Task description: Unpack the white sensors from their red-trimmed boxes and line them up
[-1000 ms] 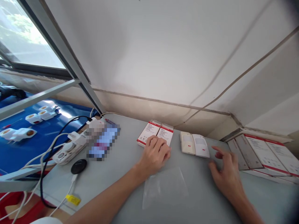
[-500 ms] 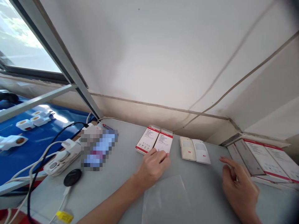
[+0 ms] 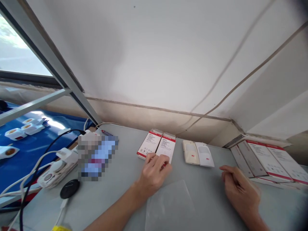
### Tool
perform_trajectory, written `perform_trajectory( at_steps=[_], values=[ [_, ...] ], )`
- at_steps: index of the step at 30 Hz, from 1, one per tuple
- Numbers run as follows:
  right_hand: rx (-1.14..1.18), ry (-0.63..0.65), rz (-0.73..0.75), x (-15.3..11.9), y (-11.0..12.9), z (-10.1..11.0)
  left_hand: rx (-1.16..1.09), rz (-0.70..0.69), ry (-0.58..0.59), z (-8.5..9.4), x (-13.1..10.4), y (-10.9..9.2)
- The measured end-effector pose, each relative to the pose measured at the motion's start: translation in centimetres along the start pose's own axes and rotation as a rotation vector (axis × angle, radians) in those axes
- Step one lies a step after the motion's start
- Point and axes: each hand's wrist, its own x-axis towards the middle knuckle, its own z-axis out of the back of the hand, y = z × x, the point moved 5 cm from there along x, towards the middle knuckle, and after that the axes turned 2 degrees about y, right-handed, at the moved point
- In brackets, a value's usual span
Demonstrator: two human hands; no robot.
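Head view: left hand [image 3: 153,175] over part-obscured box [image 3: 167,146], right hand [image 3: 241,191] curled; both grips unclear.

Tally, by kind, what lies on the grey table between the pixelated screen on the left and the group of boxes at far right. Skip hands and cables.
Red-and-white boxes: 2
Plastic-cased units, one cream and one white: 2
Clear plastic sheet or bag: 1
Total: 5
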Motion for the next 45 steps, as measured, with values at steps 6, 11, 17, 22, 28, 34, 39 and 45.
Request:
perform_trajectory(
  at_steps=[6,11,17,22,28,34,39,45],
  values=[
    [-0.053,-0.145,0.117,0.9,0.4,0.5,-0.136,-0.057,0.012,-0.2,-0.2,0.1],
    [-0.052,-0.176,0.039,0.8,0.2,0.6,-0.175,-0.048,0.011,0.0,-0.1,0.1],
    [0.069,-0.069,0.012,0.1,-0.6,0.2,-0.107,-0.045,0.049,0.0,-0.3,0.0],
    [0.089,0.066,-0.016,-0.1,-0.5,-0.1,-0.115,-0.005,0.07,-0.8,-0.6,0.0],
    [0.063,0.096,0.083,0.0,0.4,0.1,-0.077,-0.043,0.066,-1.2,-0.3,-0.3],
    [0.013,0.073,0.133,0.0,0.8,0.3,-0.08,-0.096,0.085,-0.8,-0.6,-0.6],
    [0.078,0.1,0.163,0.4,0.9,0.0,-0.101,-0.102,0.065,-0.3,-0.4,-0.6],
    [0.132,0.068,0.169,0.5,0.9,0.1,-0.1,-0.129,0.053,0.7,0.3,-1.4]
  ],
)
